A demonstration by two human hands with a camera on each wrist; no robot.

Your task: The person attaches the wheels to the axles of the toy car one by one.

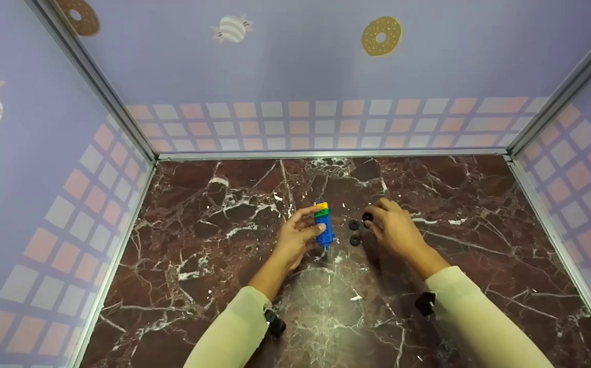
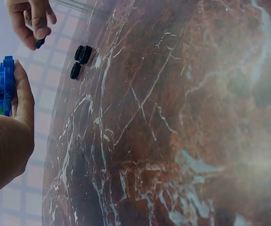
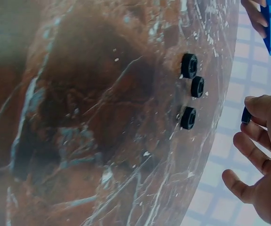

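Note:
My left hand [image 1: 291, 239] grips a blue toy block build [image 1: 325, 235], thumb on one side and fingers on the other. A green block [image 1: 321, 212] and a yellow block [image 1: 322, 205] sit at its far end. In the left wrist view the blue build [image 2: 6, 84] is held up on edge. My right hand [image 1: 395, 230] pinches a small black toy wheel [image 3: 246, 115] between thumb and index finger, the other fingers loosely bent. Three more black wheels, among them a near wheel [image 3: 188, 118] and a middle wheel [image 3: 197, 87], rest on the tabletop beside this hand.
The dark red marbled tabletop [image 1: 213, 266] is enclosed by a lilac back wall [image 1: 305, 66] and side walls with pink and white checks. Metal strips edge the tabletop. Small white specks lie around the build.

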